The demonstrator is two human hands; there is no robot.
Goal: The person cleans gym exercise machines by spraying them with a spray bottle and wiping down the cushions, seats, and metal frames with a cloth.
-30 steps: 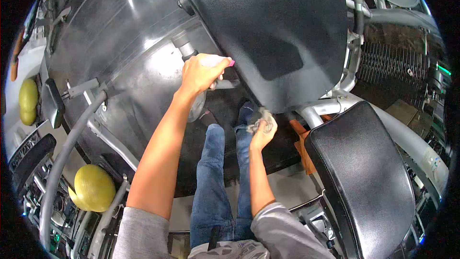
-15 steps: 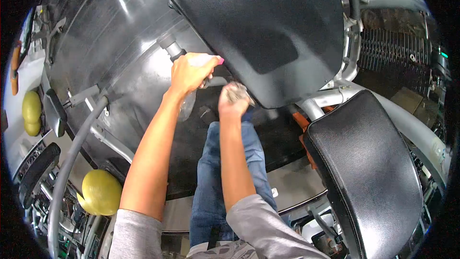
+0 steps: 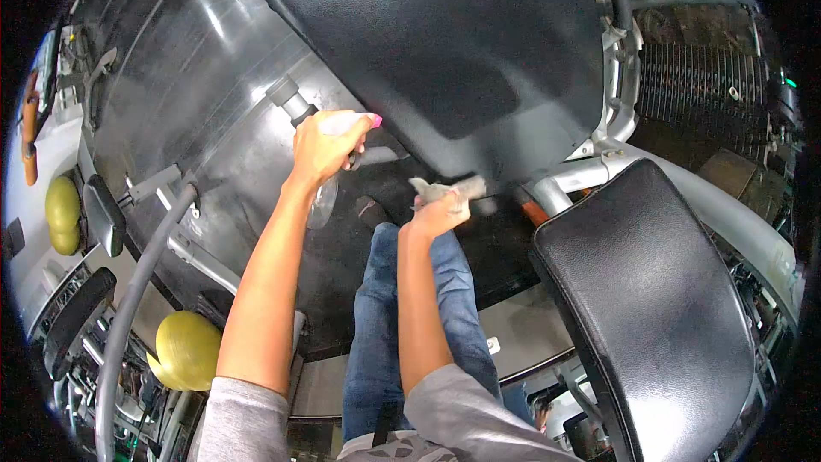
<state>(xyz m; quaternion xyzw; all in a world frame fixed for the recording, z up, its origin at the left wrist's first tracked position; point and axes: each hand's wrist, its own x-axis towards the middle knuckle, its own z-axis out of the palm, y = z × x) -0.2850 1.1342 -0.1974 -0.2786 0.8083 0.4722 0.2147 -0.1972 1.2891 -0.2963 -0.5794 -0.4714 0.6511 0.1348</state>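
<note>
My left hand (image 3: 320, 152) is closed around a spray bottle (image 3: 324, 202) with a clear body and a white head tipped in pink. The bottle hangs below the fist, left of a large black padded backrest (image 3: 410, 43). In my right hand (image 3: 437, 217) is a crumpled greyish cloth (image 3: 467, 189), its ends sticking out on both sides of the fingers. This hand is at the lower edge of the backrest; whether the cloth touches the padding I cannot tell. Wet-looking lighter streaks lie across the lower part of the padding.
A black padded seat (image 3: 650, 299) is at the lower right, joined to a silver frame (image 3: 684, 184). A grey capped post (image 3: 291, 101) stands beyond my left hand. Yellow balls (image 3: 186, 349) and a curved grey bar (image 3: 141, 282) are on the left. A weight stack (image 3: 701, 81) is at right.
My right hand has moved a little down and right with the cloth, which now spreads wider. My left hand with the spray bottle has shifted slightly left and down in view.
</note>
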